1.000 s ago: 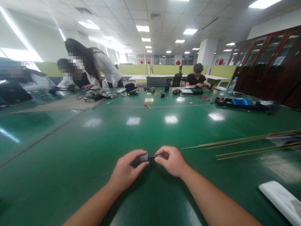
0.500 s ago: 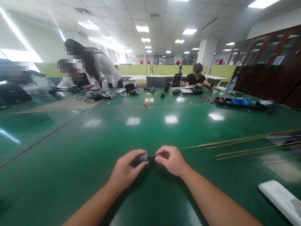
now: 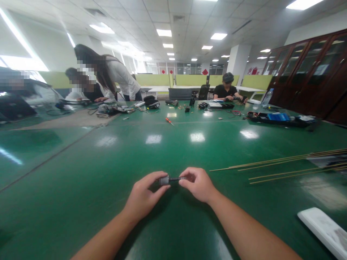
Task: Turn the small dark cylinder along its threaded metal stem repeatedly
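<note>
Low over the green table (image 3: 103, 169), both my hands meet around one small part. My left hand (image 3: 145, 196) pinches a small grey cylindrical piece (image 3: 164, 180) between thumb and fingers. A thin dark rod (image 3: 176, 178) sticks out of it to the right, and my right hand (image 3: 197, 184) is closed on that rod's far end. The two hands are a few centimetres apart, with the piece held just above the tabletop.
Several thin brass rods (image 3: 279, 162) lie to the right of my hands. A white flat object (image 3: 322, 229) rests at the near right. Tools, a red screwdriver (image 3: 169, 121) and a blue-lidded case (image 3: 278, 117) sit far back, where other people work.
My hands and the held piece stay almost still, rising only slightly. The standing person at the back left shifts a little.
</note>
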Tool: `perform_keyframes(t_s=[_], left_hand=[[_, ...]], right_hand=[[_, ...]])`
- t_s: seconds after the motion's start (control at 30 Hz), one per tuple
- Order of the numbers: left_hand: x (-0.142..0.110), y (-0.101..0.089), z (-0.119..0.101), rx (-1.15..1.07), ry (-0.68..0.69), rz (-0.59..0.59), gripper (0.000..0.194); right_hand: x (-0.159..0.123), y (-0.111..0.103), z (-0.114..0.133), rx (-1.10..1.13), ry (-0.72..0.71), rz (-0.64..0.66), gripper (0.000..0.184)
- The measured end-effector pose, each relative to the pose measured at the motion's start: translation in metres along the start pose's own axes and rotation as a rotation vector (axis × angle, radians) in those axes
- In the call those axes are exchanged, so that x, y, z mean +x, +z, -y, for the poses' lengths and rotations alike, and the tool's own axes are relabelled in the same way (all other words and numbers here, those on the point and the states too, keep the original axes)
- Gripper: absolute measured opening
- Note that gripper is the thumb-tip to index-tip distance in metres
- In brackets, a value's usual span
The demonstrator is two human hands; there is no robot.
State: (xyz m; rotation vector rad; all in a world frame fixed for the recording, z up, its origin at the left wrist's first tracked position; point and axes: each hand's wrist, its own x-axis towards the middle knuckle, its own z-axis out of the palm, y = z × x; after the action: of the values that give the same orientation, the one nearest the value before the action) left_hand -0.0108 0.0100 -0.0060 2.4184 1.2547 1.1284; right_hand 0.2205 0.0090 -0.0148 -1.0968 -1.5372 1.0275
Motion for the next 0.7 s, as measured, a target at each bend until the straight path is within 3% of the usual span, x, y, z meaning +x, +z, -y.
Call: perform_keyframes(t_s=[0.7], left_hand=[[0.0017, -0.0034, -0.0015, 0.011, 0.006, -0.021, 0.029]], right_hand=[[0.0007, -0.0034, -0.0021, -0.003, -0.034, -0.026, 0.011]])
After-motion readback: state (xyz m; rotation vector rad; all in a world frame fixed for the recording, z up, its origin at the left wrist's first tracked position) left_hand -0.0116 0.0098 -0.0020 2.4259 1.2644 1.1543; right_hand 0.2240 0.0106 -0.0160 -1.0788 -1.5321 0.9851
